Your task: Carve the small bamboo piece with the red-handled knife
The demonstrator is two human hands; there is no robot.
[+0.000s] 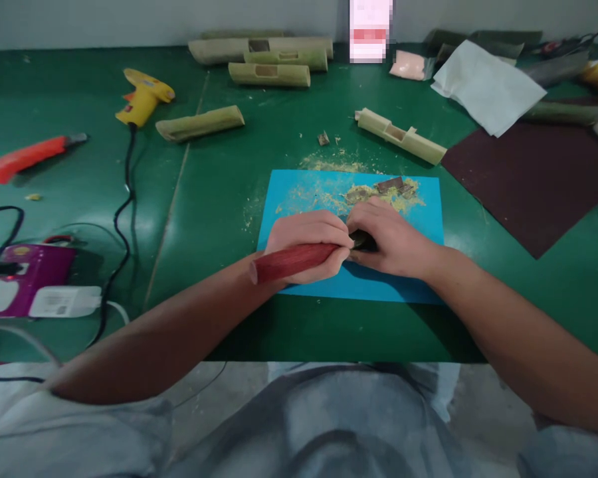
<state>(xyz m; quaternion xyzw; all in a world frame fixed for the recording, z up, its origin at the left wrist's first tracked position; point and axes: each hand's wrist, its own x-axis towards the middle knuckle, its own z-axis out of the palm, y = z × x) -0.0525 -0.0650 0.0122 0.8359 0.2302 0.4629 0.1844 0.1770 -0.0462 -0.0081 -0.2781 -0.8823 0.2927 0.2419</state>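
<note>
My left hand (309, 229) is closed around a tool with a red wooden handle (294, 263). The handle's butt end points left, and the working end is hidden among the fingers. Pressed close beside it, my right hand (391, 236) is curled around a small dark piece (363, 240), mostly covered, whose kind I cannot make out. Both hands meet over a blue sheet (369, 282) on the green table. Beyond the fingers lie pale yellow shavings (323, 194) and brown chips (389, 184).
A notched bamboo tube (401, 137) lies behind the sheet, with several more bamboo tubes (269, 75) farther back. To the left are a yellow glue gun (144, 96), an orange-red cutter (30, 158) and a purple power strip (54, 272) with cords. Brown sandpaper (533, 186) and white paper (488, 86) lie right.
</note>
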